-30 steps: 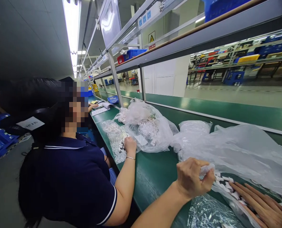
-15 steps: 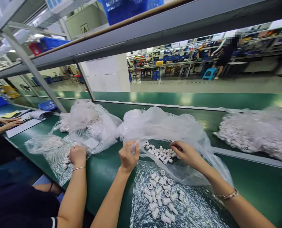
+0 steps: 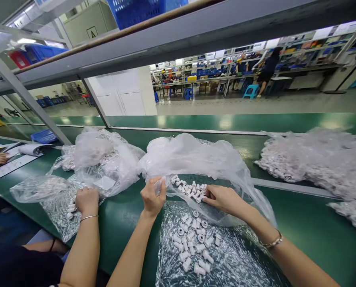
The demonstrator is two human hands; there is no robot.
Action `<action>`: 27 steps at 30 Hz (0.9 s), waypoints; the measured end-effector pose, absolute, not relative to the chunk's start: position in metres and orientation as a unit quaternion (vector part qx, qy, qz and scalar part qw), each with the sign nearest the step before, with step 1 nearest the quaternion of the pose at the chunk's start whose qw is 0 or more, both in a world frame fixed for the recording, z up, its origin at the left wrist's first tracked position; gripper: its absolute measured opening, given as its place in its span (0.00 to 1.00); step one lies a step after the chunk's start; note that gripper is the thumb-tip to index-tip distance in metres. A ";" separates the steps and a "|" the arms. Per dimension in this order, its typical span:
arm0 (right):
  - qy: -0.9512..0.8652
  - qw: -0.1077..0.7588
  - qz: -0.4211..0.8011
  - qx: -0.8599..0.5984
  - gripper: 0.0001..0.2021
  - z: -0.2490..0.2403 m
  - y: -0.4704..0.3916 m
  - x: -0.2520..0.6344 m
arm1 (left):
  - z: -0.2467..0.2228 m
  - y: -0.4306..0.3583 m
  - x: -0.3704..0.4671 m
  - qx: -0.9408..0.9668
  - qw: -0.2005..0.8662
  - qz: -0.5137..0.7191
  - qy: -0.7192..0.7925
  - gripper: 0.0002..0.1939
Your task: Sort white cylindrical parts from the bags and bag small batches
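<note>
My left hand point(image 3: 153, 196) pinches the edge of a clear plastic bag point(image 3: 192, 153) and keeps its mouth raised. Inside that opening lies a pile of small white plastic fittings point(image 3: 185, 188). My right hand point(image 3: 222, 199) reaches into the bag, thumb and fingers closed round a white plastic fitting at the pile's right edge; the fingertips partly hide it. Below the bag, several more flanged fittings point(image 3: 196, 243) lie loose on a sheet of clear wrinkled plastic point(image 3: 238, 263).
At my left, a co-worker's hand point(image 3: 88, 199) is over similar parts beside another filled bag point(image 3: 106, 159). More bagged parts point(image 3: 309, 159) lie at the right on the green bench point(image 3: 309, 215). A shelf beam point(image 3: 154, 44) crosses above; a blue basket point(image 3: 145, 12) stands on it.
My right hand has moved left and down onto the pile, its fingers closing at the parts. My left hand keeps its pinch on the bag. The view has turned slightly right.
</note>
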State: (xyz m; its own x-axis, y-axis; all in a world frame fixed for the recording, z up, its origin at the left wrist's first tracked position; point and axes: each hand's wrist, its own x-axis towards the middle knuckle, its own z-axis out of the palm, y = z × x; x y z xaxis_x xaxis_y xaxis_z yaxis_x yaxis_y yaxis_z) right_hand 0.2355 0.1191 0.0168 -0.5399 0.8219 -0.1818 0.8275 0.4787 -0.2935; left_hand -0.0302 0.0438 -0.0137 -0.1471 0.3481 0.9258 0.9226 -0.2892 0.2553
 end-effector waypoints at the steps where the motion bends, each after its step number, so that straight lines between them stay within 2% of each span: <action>1: 0.859 0.008 -0.174 0.481 0.17 0.016 0.119 0.235 | -0.014 0.044 -0.030 -0.597 0.264 -0.538 -0.533 0.08; 4: 0.850 -0.015 -0.227 0.474 0.18 0.018 0.119 0.235 | -0.014 0.044 -0.031 -0.599 0.257 -0.541 -0.532 0.09; 9: 0.712 -0.077 -0.588 0.377 0.26 0.033 0.124 0.244 | -0.015 0.044 -0.031 -0.593 0.257 -0.549 -0.530 0.09; 12: 0.645 -0.148 -0.674 0.330 0.27 0.038 0.126 0.246 | -0.015 0.045 -0.032 -0.595 0.255 -0.548 -0.530 0.10; 15: 0.708 -0.126 -0.597 0.356 0.27 0.034 0.123 0.242 | -0.015 0.045 -0.032 -0.596 0.256 -0.545 -0.531 0.10; 19: 0.843 -0.063 -0.310 0.435 0.22 0.010 0.113 0.229 | -0.014 0.044 -0.031 -0.599 0.260 -0.538 -0.533 0.10; 21: 0.870 -0.038 -0.219 0.440 0.18 -0.005 0.109 0.223 | -0.014 0.044 -0.030 -0.601 0.260 -0.536 -0.533 0.10; 24: 0.877 -0.038 -0.215 0.429 0.16 -0.012 0.110 0.219 | -0.013 0.044 -0.031 -0.600 0.263 -0.537 -0.531 0.10; 27: 0.819 -0.113 -0.358 0.433 0.22 0.005 0.114 0.226 | -0.012 0.043 -0.032 -0.597 0.263 -0.542 -0.530 0.10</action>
State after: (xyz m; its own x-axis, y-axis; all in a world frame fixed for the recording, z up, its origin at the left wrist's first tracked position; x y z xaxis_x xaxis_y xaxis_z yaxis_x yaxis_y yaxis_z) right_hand 0.2261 0.1142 0.0054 -0.5987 0.7910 -0.1255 0.6295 0.3679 -0.6843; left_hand -0.0320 0.0435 -0.0117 -0.1490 0.3483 0.9255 0.9179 -0.2993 0.2605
